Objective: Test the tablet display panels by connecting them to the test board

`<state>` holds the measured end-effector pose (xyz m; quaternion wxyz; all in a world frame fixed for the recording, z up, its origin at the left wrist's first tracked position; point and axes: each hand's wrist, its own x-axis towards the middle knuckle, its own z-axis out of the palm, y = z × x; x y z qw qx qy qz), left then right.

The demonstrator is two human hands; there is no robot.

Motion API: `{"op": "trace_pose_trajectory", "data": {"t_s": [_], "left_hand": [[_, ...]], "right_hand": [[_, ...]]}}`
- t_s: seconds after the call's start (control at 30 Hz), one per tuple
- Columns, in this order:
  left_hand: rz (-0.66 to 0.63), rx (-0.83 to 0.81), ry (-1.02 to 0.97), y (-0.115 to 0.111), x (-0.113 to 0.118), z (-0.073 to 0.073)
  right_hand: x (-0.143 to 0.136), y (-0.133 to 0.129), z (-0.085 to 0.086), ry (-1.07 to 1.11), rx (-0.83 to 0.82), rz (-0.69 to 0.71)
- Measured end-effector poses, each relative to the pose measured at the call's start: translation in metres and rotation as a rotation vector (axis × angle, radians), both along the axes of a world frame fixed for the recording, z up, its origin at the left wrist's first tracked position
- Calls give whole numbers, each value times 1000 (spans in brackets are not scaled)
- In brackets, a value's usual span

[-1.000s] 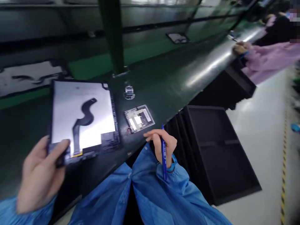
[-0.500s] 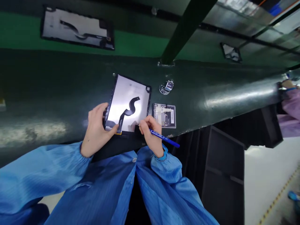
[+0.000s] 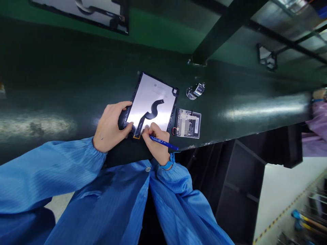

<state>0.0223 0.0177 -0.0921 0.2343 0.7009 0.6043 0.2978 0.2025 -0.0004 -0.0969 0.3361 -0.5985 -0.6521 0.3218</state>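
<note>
A tablet display panel (image 3: 148, 90) lies on the dark green bench, its silvery back facing up. A black ribbon cable (image 3: 154, 110) curves across it, ending in a gold strip at the lower edge. My left hand (image 3: 111, 126) grips the panel's lower left corner, fingers along the left side and thumb at the bottom. A blue pen (image 3: 166, 143) is pinched in my right hand (image 3: 156, 144), which rests over the panel's lower edge just right of the cable. The pen's tip is hidden behind my fingers.
Right of the panel lies a small circuit board (image 3: 195, 126) with tape and a red wire. Behind it is a chrome tally counter (image 3: 196, 91). A post (image 3: 224, 32) rises from the bench; another panel (image 3: 102, 17) lies at the back left. Black bins (image 3: 240, 177) stand below right.
My right hand has moved left along the panel's lower edge, closer to the ribbon cable, still with the pen. My left hand stays at the corner. The camera view has shifted.
</note>
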Motion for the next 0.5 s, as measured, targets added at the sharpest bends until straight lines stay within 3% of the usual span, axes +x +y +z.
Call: {"op": "trace_pose_trajectory", "data": {"t_s": [0.17, 0.3, 0.4, 0.5], "left_hand": [[-2, 2, -1, -2, 1, -2], [-24, 16, 1, -1, 0, 2], [-65, 38, 19, 14, 1, 13], [-137, 42, 67, 44, 11, 21]], "right_hand": [[-1, 0, -2, 33, -12, -16], [10, -1, 9, 194, 40, -146], [28, 1, 24, 277, 109, -224], [48, 7, 36, 306, 161, -279]]}}
